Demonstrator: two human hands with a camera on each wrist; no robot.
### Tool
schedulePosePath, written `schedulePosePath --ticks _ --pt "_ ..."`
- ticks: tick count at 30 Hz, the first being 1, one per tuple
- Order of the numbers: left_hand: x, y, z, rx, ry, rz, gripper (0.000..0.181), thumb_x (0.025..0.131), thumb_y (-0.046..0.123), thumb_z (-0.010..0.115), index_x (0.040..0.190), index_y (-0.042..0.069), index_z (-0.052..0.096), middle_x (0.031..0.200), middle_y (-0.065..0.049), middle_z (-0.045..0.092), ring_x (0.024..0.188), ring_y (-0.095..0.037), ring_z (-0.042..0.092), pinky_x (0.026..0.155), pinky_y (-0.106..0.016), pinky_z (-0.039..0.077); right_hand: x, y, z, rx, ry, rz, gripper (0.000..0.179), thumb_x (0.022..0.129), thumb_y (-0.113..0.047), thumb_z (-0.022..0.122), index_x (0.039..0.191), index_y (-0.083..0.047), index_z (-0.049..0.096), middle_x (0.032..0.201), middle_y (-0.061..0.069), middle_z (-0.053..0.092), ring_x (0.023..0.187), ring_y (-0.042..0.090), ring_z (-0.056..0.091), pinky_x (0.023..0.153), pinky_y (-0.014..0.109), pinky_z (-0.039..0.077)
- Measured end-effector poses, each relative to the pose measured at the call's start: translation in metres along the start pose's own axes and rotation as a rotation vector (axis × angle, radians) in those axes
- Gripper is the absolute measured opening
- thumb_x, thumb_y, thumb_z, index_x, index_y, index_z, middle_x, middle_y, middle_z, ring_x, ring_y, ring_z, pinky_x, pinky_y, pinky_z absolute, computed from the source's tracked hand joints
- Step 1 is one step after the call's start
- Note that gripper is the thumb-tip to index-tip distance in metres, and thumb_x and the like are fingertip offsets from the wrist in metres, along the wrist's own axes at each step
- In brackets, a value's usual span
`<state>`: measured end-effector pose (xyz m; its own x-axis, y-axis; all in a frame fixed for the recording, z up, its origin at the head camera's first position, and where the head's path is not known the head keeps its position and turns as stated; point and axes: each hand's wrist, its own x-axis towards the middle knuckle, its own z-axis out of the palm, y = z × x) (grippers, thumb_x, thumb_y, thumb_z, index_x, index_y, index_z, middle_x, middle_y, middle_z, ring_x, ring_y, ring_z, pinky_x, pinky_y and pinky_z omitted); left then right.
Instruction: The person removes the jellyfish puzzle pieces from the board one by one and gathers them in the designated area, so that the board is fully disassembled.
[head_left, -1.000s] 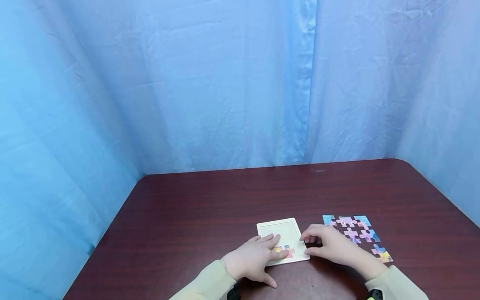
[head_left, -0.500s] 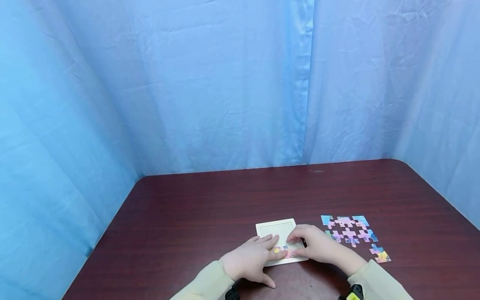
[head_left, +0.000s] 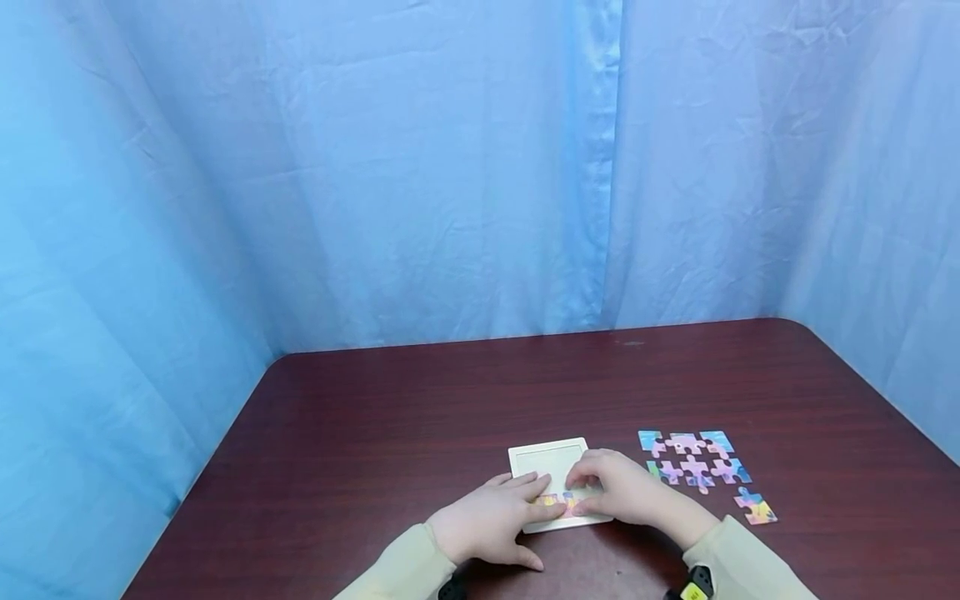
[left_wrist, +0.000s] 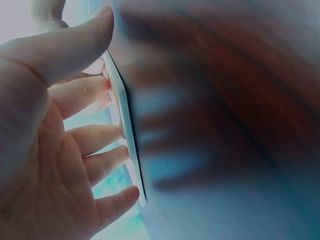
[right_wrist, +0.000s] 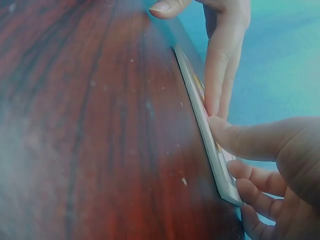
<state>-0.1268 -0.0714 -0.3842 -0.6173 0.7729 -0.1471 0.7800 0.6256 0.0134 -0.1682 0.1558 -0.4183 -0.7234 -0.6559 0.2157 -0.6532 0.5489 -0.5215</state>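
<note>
A cream puzzle tray [head_left: 543, 460] lies on the table, with a few colourful puzzle pieces [head_left: 551, 500] along its near side. My left hand [head_left: 486, 518] rests over the tray's left part with fingers spread and straight, the index fingertip touching the pieces. From the right, my right hand [head_left: 633, 492] reaches over the tray; its thumb and bent fingers pinch a puzzle piece [head_left: 568, 503], partly hidden by the fingers. In the right wrist view, the right thumb [right_wrist: 240, 137] meets the left fingertips at the tray's edge [right_wrist: 207, 137].
To the right of the tray, several loose puzzle pieces [head_left: 693, 468] lie close together on the dark red-brown table [head_left: 420, 408]. One piece [head_left: 756, 506] sits apart, nearer the front. Blue curtains [head_left: 450, 167] surround the table's back and sides.
My right hand has moved left from the tray's right edge to the pieces inside it and closed its thumb and fingers about one. The left hand stays nearly in place.
</note>
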Motion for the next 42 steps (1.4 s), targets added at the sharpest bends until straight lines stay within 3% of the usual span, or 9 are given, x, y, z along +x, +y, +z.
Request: schedulePosePath --ticks 12,26,42 --pt "-0.022 -0.011 0.002 0.036 0.014 0.033 0.059 0.081 0.049 0.068 0.134 0.029 0.054 0.146 0.005 0.044 0.134 -0.014 0.043 0.101 -0.042 0.041 0.003 -0.005 0.000 0.000 -0.022 -0.029 0.019 0.070 -0.013 0.079 0.086 -0.016 0.069 0.081 -0.010 0.060 0.076 0.003 0.051 0.071 0.026 0.045" --pt "-0.023 -0.012 0.005 0.042 0.050 0.059 0.068 0.072 0.052 0.074 0.133 0.028 0.056 0.144 0.002 0.046 0.132 -0.016 0.044 0.097 -0.037 0.044 0.007 -0.010 0.007 -0.021 -0.029 -0.036 0.018 0.070 -0.015 0.079 0.086 -0.016 0.070 0.081 -0.010 0.060 0.078 0.003 0.053 0.073 0.026 0.046" --pt "-0.023 -0.009 0.003 0.037 0.038 0.032 0.070 0.070 0.051 0.076 0.133 0.028 0.056 0.143 0.003 0.047 0.133 -0.017 0.043 0.098 -0.037 0.043 0.006 -0.009 0.009 0.082 -0.034 0.036 0.022 0.069 -0.007 0.077 0.089 -0.016 0.073 0.080 -0.010 0.059 0.070 -0.002 0.047 0.064 0.021 0.041"
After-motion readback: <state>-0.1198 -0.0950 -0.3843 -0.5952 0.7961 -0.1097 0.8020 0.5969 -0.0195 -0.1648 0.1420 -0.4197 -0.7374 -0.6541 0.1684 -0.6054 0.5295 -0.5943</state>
